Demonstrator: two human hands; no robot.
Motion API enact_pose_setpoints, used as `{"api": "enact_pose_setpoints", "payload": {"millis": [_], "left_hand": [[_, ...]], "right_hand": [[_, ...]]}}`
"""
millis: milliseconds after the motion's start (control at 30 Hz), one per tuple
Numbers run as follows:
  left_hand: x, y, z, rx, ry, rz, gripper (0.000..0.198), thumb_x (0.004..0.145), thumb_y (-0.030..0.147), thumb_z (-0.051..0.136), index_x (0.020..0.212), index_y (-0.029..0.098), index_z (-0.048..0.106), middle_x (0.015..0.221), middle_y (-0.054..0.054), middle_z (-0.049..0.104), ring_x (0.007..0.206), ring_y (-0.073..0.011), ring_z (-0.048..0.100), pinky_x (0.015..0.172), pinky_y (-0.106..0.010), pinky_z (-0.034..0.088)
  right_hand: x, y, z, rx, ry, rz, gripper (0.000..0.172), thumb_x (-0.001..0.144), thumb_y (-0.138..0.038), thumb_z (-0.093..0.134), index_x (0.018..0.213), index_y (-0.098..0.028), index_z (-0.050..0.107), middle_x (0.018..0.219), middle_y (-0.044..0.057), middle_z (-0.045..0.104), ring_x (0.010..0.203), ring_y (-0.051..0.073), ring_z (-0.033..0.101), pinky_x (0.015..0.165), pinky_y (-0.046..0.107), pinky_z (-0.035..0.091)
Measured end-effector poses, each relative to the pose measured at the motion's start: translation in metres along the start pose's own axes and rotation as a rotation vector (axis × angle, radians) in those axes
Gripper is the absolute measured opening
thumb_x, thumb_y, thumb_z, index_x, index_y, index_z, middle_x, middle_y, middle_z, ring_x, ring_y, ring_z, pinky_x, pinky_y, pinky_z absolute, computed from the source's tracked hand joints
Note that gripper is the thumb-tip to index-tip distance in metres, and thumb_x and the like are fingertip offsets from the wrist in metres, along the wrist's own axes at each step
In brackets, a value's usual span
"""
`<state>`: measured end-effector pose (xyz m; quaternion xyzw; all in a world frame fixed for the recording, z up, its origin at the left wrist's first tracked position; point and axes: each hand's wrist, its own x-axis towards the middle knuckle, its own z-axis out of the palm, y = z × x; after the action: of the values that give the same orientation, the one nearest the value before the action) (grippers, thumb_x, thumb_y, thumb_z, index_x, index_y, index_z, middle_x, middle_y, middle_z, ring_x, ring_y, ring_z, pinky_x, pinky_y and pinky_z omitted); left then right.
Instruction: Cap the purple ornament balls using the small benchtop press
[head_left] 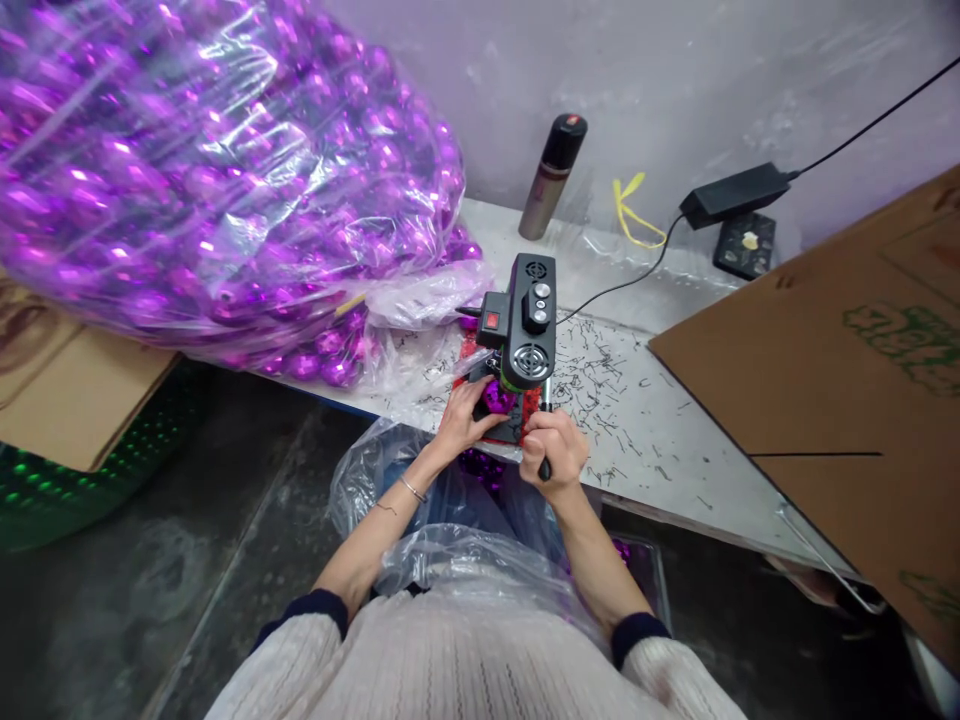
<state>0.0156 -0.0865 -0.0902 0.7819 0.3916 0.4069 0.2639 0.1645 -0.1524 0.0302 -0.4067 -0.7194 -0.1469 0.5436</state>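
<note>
A shiny purple ball ornament (497, 397) sits under the head of a small black bench press (532, 320) with a red switch. My left hand (466, 418) grips the ball between thumb and fingers, on the press's dark base (504, 430). Wrapped around the black-ended lever (546, 468) on the press's right side is my right hand (556, 450). The press head hides the top of the ball. Dark thread-like scraps (615, 400) lie scattered over the white table (675, 440) beside the press.
A huge clear bag of purple balls (225, 190) fills the left. Behind the press stand a spray can (553, 178), a yellow ribbon (637, 215) and a black power adapter (739, 195) with its cable. A cardboard box (847, 390) leans in at right; clear plastic (465, 555) covers my lap.
</note>
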Motion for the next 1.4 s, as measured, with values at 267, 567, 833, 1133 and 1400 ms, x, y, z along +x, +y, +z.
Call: {"api": "enact_pose_setpoints", "payload": {"millis": [267,567,833,1133,1400], "left_hand": [[0.0,-0.003,0.003,-0.014,0.022,-0.006,0.07,0.088,0.056,0.073,0.144,0.019,0.053,0.132,-0.016,0.069,0.123,-0.0311,0.066,0.107,-0.049,0.05],[0.002,-0.004,0.001,0.015,0.003,0.009,0.068,0.088,0.048,0.076,0.145,0.019,0.053,0.128,-0.015,0.07,0.12,-0.0303,0.067,0.104,-0.048,0.052],[0.0,-0.005,0.002,0.003,0.003,-0.011,0.067,0.085,0.043,0.08,0.142,0.02,0.055,0.128,-0.015,0.071,0.119,-0.0304,0.067,0.104,-0.049,0.053],[-0.005,0.005,-0.007,-0.083,0.032,-0.112,0.07,0.083,0.047,0.082,0.143,0.023,0.056,0.131,-0.014,0.071,0.123,-0.0309,0.068,0.105,-0.05,0.055],[-0.066,0.033,-0.041,-0.032,-0.121,0.051,0.08,0.077,0.058,0.081,0.144,0.022,0.056,0.128,-0.015,0.072,0.117,-0.0294,0.072,0.101,-0.045,0.059]], "right_hand": [[-0.02,0.006,0.019,0.017,0.102,0.023,0.025,0.102,-0.022,0.038,0.077,-0.024,0.043,0.071,0.001,0.054,0.061,0.013,0.043,0.058,0.03,0.036],[-0.023,0.005,0.022,0.021,0.118,0.021,0.023,0.101,-0.02,0.037,0.079,-0.024,0.044,0.071,0.0,0.054,0.06,0.013,0.043,0.057,0.031,0.036],[-0.016,-0.002,0.014,0.012,0.087,0.072,0.023,0.098,-0.016,0.039,0.077,-0.024,0.046,0.071,0.0,0.055,0.06,0.013,0.045,0.056,0.029,0.039],[0.013,-0.022,-0.003,0.009,0.099,0.301,0.024,0.094,-0.011,0.045,0.074,-0.023,0.051,0.07,-0.001,0.061,0.062,0.012,0.058,0.057,0.028,0.043],[0.012,-0.012,-0.001,0.001,0.065,0.174,0.023,0.094,-0.01,0.045,0.077,-0.023,0.05,0.069,-0.001,0.059,0.062,0.013,0.057,0.057,0.028,0.044]]}}
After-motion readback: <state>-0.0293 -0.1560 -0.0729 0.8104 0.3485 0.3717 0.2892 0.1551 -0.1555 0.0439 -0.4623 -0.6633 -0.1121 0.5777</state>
